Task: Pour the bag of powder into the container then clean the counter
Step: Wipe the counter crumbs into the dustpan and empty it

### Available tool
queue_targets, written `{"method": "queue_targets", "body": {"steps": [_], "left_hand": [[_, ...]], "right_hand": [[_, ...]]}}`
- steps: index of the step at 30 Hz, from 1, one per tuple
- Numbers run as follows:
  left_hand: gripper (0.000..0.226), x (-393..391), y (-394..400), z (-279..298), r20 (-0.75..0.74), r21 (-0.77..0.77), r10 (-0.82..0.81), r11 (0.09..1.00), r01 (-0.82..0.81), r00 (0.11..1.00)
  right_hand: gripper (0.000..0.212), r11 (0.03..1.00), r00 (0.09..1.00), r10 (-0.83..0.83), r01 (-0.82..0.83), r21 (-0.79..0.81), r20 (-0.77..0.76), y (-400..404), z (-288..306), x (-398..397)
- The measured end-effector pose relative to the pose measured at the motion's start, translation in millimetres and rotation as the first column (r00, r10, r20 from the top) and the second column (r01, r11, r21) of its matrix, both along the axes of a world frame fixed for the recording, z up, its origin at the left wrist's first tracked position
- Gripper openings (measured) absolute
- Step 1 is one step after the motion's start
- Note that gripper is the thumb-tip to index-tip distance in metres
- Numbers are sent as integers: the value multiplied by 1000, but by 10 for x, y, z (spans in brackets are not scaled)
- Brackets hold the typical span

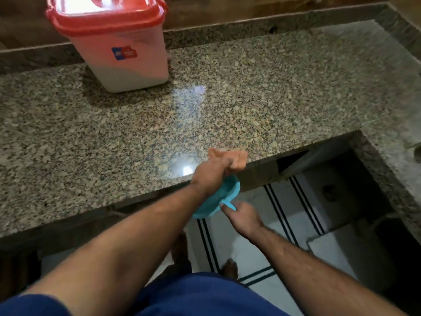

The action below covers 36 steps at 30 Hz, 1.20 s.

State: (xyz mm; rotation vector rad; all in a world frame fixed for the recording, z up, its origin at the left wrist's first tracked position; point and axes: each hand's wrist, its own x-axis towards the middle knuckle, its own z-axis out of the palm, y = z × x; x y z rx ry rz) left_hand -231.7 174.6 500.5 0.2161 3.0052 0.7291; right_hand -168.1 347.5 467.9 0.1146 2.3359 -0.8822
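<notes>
Head view, cleaning stage. I judge the pouring step finished: the container, a white tub with its red lid seated on top, stands closed at the far left of the granite bench, and white powder shows through its translucent wall in the lower part. No powder bag appears anywhere in view, so I cannot say where it lies.

At the near edge of the bench my left hand is closed over an orange cloth, which it presses against the stone right at the lip. Just below the edge, a blue dustpan-like scoop hangs against the bench front; my right hand holds it by its short handle, grip closed with the thumb and fingertips around that handle. The arrangement suggests I am sweeping residue off the lip into the scoop.

The bench surface looks free of visible powder from here, though the speckled granite and two bright glare patches would hide a thin dusting. What remains, in my judgement, is the last sweep at the edge and disposal of whatever the scoop has caught.

Labelling: the container's front carries a small sticker, half blue and half red, with pale marks on it. The picture is too soft for any word to be read, and I can identify no brand.
</notes>
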Motion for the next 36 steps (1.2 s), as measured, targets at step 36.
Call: {"method": "queue_targets", "body": {"steps": [36], "left_hand": [[31, 1553, -621, 631, 437, 559, 502, 499, -663, 746]], "right_hand": [[53, 963, 963, 267, -265, 53, -26, 83, 291, 597]]}}
